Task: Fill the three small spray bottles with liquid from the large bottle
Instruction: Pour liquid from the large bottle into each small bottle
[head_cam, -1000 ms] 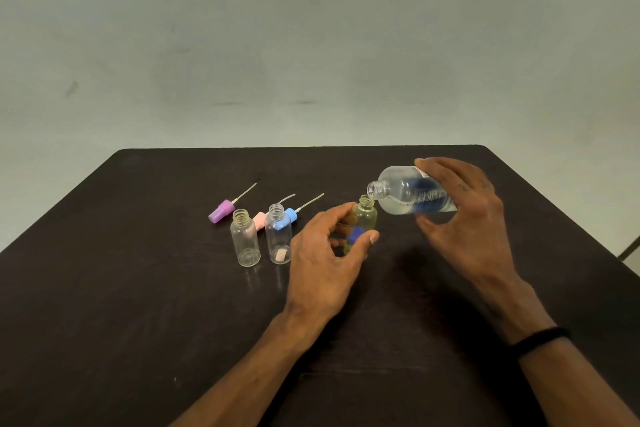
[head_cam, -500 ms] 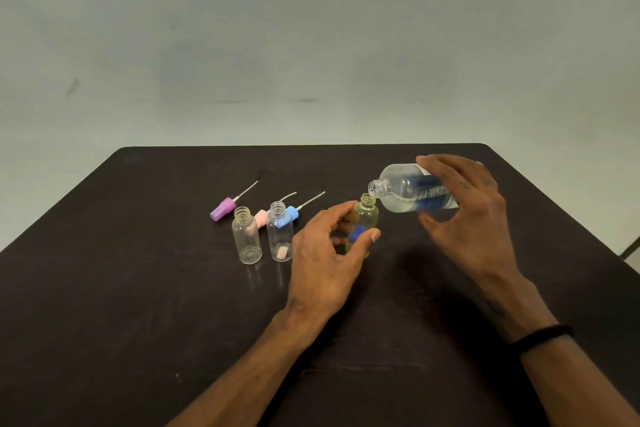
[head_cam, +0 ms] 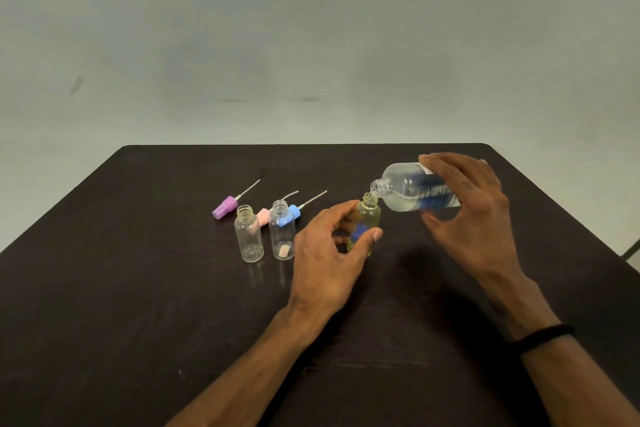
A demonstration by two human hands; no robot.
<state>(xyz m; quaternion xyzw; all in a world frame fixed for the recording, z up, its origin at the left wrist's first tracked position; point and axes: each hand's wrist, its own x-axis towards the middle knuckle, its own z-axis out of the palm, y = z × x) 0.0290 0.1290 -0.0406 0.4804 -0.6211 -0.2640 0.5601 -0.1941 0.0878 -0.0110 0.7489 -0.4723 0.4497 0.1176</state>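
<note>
A clear large bottle [head_cam: 414, 191] with a blue label lies tipped, mouth over an upright yellowish small bottle [head_cam: 364, 224]. Two clear small bottles [head_cam: 248, 237] [head_cam: 283, 229] stand uncapped, left of it.

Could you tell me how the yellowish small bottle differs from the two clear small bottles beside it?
The yellowish bottle is held by the left hand; the clear bottles stand untouched. The large bottle, tilted in the right hand, has its mouth at the yellowish bottle's neck, not at the clear ones. All three stand upright and uncapped.
</note>
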